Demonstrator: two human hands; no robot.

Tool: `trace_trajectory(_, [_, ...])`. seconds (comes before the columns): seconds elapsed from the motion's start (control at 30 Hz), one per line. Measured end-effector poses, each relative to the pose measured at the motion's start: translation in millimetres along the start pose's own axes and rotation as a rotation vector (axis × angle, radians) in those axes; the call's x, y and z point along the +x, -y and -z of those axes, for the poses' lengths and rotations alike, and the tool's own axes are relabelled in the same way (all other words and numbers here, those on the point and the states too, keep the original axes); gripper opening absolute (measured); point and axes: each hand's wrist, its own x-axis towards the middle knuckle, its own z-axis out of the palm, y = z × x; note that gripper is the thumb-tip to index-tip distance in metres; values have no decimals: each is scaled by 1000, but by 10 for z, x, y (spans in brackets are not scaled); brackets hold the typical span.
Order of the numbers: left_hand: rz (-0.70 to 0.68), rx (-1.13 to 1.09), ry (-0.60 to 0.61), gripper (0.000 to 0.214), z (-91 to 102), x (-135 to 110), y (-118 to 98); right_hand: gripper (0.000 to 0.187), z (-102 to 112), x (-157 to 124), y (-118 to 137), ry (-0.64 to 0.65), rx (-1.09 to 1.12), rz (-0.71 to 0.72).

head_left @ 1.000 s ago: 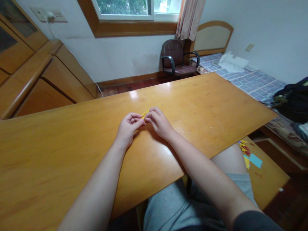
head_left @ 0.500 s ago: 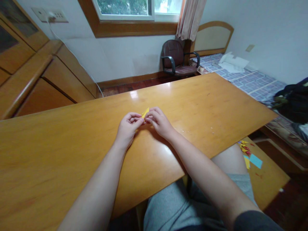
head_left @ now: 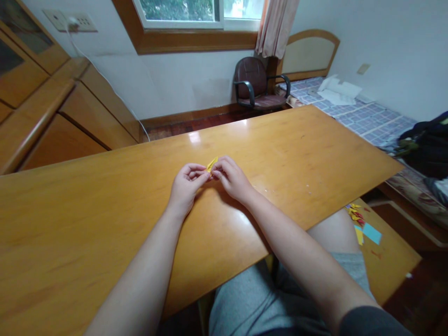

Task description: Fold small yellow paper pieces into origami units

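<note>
A small folded piece of yellow paper (head_left: 212, 164) is pinched between my two hands, just above the wooden table (head_left: 105, 210). My left hand (head_left: 188, 186) grips its left side between thumb and fingers. From the right, my right hand (head_left: 231, 177) closes its thumb and fingertips on the other side. A narrow yellow point sticks up between the fingertips; the lower part of the paper is hidden by my fingers.
On a lower wooden surface to my right lie several folded yellow and red paper pieces (head_left: 356, 215) and a light blue paper sheet (head_left: 372, 234). Beyond the table stand a brown armchair (head_left: 252, 79) and a bed (head_left: 374, 119) with a dark bag (head_left: 425, 147).
The yellow paper between my fingertips shows a slightly different angle, its tip narrower with a fold line visible. Both hands stay in nearly the same place.
</note>
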Motion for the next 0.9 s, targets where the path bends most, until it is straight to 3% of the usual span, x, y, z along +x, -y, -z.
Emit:
trace_trajectory(0.57, [-11, 78, -19, 41, 6, 7, 12, 11, -20, 17, 0, -42, -28, 0])
trace_trajectory(0.9, [-23, 42, -35, 39, -9, 8, 10, 10, -40, 27, -18, -120, 7, -102])
